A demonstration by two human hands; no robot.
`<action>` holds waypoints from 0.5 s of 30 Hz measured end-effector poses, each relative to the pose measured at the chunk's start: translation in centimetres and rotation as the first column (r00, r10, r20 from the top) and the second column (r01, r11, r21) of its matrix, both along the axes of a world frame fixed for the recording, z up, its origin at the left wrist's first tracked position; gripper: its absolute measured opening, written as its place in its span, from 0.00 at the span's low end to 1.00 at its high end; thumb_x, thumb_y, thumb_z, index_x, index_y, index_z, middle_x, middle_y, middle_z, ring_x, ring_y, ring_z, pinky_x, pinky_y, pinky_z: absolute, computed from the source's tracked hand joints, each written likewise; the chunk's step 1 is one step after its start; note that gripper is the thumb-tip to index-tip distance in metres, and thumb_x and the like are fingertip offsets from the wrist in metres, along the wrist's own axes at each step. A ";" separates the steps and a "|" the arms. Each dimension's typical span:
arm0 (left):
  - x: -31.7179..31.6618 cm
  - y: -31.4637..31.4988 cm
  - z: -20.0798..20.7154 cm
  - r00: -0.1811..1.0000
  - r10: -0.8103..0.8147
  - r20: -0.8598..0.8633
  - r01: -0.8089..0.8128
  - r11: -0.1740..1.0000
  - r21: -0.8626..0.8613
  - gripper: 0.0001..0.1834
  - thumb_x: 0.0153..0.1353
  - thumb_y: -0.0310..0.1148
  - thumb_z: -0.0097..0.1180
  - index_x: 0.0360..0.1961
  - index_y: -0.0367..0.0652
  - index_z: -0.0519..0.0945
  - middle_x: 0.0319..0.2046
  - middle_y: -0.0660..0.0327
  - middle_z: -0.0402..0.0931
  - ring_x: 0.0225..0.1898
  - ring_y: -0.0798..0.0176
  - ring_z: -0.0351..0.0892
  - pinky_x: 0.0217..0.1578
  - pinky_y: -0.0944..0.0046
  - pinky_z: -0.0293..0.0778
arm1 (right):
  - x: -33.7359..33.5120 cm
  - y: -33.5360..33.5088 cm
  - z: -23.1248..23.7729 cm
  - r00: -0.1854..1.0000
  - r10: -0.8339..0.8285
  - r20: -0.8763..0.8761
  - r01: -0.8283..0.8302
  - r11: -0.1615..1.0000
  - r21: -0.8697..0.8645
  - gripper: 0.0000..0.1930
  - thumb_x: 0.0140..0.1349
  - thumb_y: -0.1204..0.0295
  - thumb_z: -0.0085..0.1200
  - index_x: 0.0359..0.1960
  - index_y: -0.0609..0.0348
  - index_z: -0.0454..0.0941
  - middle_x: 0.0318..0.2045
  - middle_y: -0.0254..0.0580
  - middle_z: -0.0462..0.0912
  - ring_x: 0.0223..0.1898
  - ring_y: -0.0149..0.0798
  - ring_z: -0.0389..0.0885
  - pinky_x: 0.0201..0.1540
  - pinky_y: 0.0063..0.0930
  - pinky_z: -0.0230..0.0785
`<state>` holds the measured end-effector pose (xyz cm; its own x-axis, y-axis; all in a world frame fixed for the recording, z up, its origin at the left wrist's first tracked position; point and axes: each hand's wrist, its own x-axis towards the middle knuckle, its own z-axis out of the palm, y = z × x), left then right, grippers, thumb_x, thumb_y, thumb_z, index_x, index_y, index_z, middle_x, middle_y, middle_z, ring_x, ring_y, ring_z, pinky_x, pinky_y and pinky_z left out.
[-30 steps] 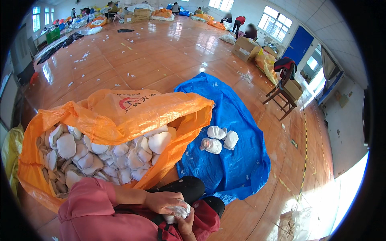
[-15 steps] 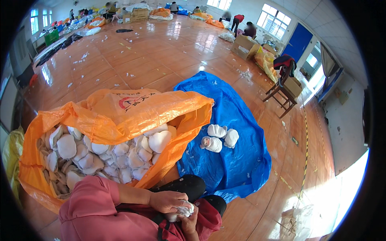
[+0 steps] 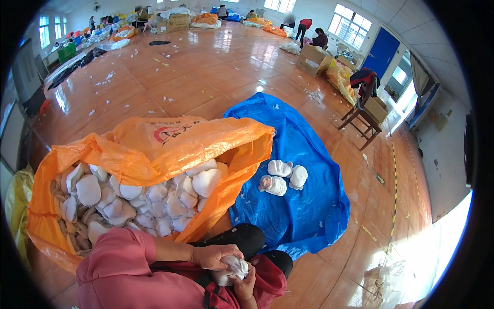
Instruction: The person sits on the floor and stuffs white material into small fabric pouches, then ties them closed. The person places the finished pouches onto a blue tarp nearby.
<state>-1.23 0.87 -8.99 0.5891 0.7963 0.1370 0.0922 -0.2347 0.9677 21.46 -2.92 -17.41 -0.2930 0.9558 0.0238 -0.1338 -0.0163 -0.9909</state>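
Note:
Over my lap, a white cloth bundle (image 3: 236,268) is held between my two hands. My left hand (image 3: 213,256) grips its upper left side, fingers curled over the cloth. From the lower right, my right hand (image 3: 246,284) pinches the bundle, its fingers partly hidden. To the left gapes an orange woven bag (image 3: 123,157), heaped with white, rounded fabric pads (image 3: 89,190). Three rolled white bundles (image 3: 273,186) lie close together on a blue plastic sheet (image 3: 303,216), ahead and to the right of my hands. What is inside the held bundle cannot be seen.
White scraps dot the shiny tiled floor (image 3: 200,77). A wooden chair (image 3: 363,116) with dark clothing stands to the right, near cardboard boxes (image 3: 311,59) and a yellow bag (image 3: 340,82). Another yellow bag (image 3: 19,201) sits at far left. Several people work among sacks at the back.
My hands have shifted on the cloth bundle, and more of its white surface now shows between them. The bag, the sheet and the three bundles have stayed in place.

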 end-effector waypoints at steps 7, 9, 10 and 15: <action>-0.2 -1.0 -0.1 0.999 0.050 -0.010 -0.050 0.998 0.038 0.25 0.60 0.25 0.61 0.58 0.45 0.69 0.48 0.56 0.68 0.52 0.53 0.72 0.51 0.59 0.69 | -0.1 0.1 0.5 0.999 0.037 0.032 -0.034 0.997 -0.067 0.35 0.46 0.66 0.76 0.53 0.61 0.68 0.45 0.39 0.78 0.46 0.34 0.77 0.52 0.29 0.71; -0.1 -1.1 -0.7 0.997 0.061 0.036 -0.064 0.994 0.091 0.25 0.60 0.26 0.61 0.58 0.45 0.69 0.47 0.56 0.68 0.51 0.53 0.71 0.52 0.59 0.68 | -0.4 0.1 1.2 0.999 0.041 0.006 -0.040 0.995 -0.095 0.35 0.47 0.65 0.76 0.53 0.61 0.67 0.45 0.39 0.78 0.46 0.33 0.76 0.52 0.29 0.71; -0.1 -1.1 -0.6 0.998 0.061 0.032 -0.064 0.995 0.081 0.25 0.60 0.26 0.61 0.59 0.45 0.69 0.47 0.55 0.68 0.51 0.52 0.71 0.52 0.59 0.68 | -0.4 0.2 1.3 0.999 0.042 0.004 -0.041 0.994 -0.096 0.35 0.47 0.65 0.76 0.53 0.61 0.67 0.45 0.39 0.78 0.47 0.33 0.76 0.52 0.29 0.71; 0.4 -0.6 0.2 0.998 0.057 0.036 -0.059 0.996 0.061 0.26 0.59 0.25 0.61 0.59 0.44 0.69 0.46 0.56 0.67 0.51 0.54 0.71 0.52 0.59 0.67 | 0.1 0.2 0.8 0.997 0.028 -0.071 -0.038 0.988 -0.148 0.33 0.49 0.67 0.74 0.53 0.60 0.67 0.46 0.38 0.77 0.47 0.33 0.76 0.52 0.28 0.70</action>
